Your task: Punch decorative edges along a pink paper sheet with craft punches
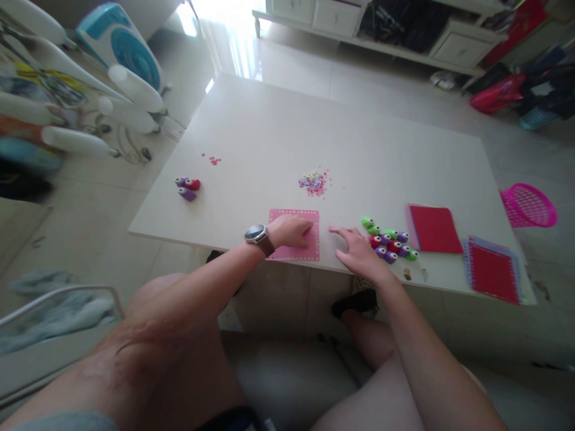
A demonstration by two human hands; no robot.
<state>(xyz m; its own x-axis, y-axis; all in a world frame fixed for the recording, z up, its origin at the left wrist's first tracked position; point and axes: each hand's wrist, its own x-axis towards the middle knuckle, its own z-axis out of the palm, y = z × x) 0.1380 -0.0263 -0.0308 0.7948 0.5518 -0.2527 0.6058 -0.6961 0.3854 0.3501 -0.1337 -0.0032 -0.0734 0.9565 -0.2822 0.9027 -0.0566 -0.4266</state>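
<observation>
A pink paper sheet (287,251) with a row of small punched holes along its edges lies at the table's near edge. Over it is my left hand (291,231), wearing a watch, its fingers curled down towards the sheet's right side. What those fingers hold, if anything, is hidden. My right hand (354,248) rests just right of the sheet, fingers apart and holding nothing. Close beside it stand several small craft punches (393,245) in green, purple and red. A few more punches (187,188) sit at the left of the table.
Paper confetti (313,182) is heaped beyond the sheet, with some red bits (214,160) farther left. At the right lie a red-topped paper stack (435,229) and punched-edge sheets (494,270). A pink basket (530,205) stands past the right end of the white table (359,131).
</observation>
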